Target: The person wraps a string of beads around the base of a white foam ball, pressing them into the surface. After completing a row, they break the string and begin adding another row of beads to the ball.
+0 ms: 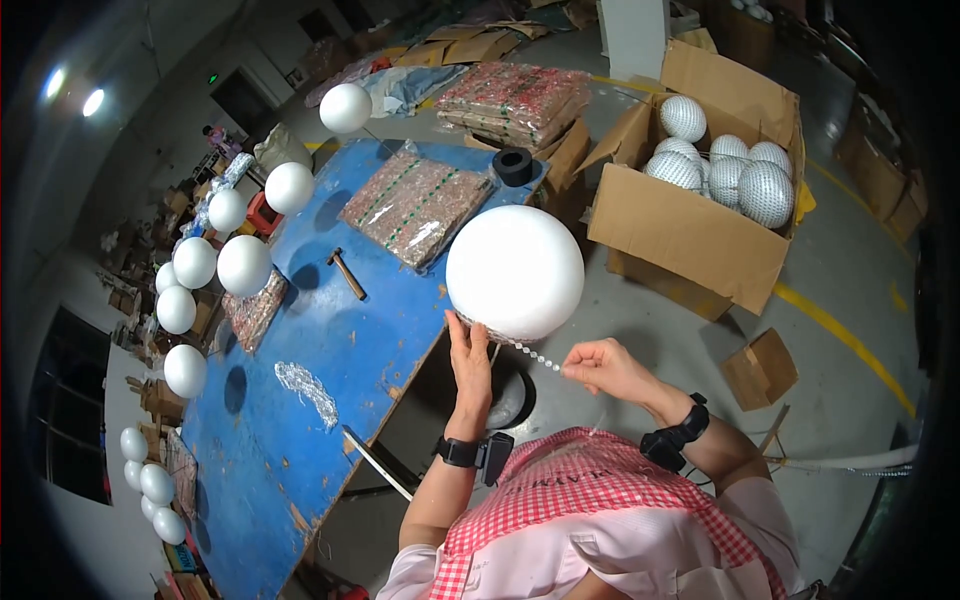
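A large white ball (515, 272) stands in front of me, just off the near edge of the blue table. My left hand (468, 370) reaches up to its lower left side, the fingers stretched out and apart against the surface. A strand of clear, shiny beads (533, 353) runs from the underside of the ball to my right hand (612, 370). The thumb and fingers of that hand pinch the strand's end. Where the strand meets the ball, my left fingers and the ball's curve partly hide it.
On the blue table (330, 370) lie a hammer (346, 275), a bundle of bead strands (307, 392), a wrapped bead pack (418, 205) and a black tape roll (513, 166). Several white balls (244, 266) line its far-left side. A cardboard box (690, 235) of bead-covered balls (766, 194) stands right.
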### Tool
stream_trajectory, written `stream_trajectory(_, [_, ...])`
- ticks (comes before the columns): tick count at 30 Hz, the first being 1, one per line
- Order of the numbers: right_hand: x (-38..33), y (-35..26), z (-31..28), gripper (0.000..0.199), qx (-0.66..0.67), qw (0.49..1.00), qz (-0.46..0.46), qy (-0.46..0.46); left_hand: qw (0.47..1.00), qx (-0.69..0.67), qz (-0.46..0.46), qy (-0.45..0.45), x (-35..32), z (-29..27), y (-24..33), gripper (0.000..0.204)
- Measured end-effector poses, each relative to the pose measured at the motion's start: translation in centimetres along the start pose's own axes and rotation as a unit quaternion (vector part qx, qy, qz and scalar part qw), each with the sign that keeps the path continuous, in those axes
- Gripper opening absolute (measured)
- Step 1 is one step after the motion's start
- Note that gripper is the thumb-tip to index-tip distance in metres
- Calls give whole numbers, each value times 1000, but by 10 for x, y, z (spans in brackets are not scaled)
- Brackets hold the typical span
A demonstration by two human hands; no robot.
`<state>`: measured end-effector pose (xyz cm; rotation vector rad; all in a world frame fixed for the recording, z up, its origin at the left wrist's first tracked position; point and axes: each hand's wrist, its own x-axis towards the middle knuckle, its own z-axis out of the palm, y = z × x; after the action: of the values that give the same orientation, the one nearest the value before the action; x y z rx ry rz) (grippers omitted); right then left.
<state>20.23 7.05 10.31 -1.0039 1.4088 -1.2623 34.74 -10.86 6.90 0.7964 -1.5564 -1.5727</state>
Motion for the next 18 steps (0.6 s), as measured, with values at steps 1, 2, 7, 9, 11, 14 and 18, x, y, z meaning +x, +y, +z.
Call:
stream_trajectory(1, [4,7,-3,18,0,1000,1,1,1000,-6,-15,7,-1,1,3,69])
stream_trajectory(2, [8,14,-7,20,-4,999,29,19,999,-11,-31,13,-1,2,5,67])
stream_trajectory(7, [16,28,-12,22,-127,980,-10,153,998,-48,-41,14,2,1,9,56])
stream_trajectory(9, [16,26,-13,20,-224,951,-106,187,998,-48,-42,29,2,1,11,53])
stream_trajectory(11, [10,17,-12,19,-250,943,-156,158,999,5,-34,25,-3,4,16,55])
stream_trajectory(14, [5,7,-13,20,-288,931,-200,98,1000,5,-4,25,-8,10,18,58])
stream_trajectory(18, [2,10,-16,19,-244,963,-116,16,996,67,43,38,-7,7,2,62])
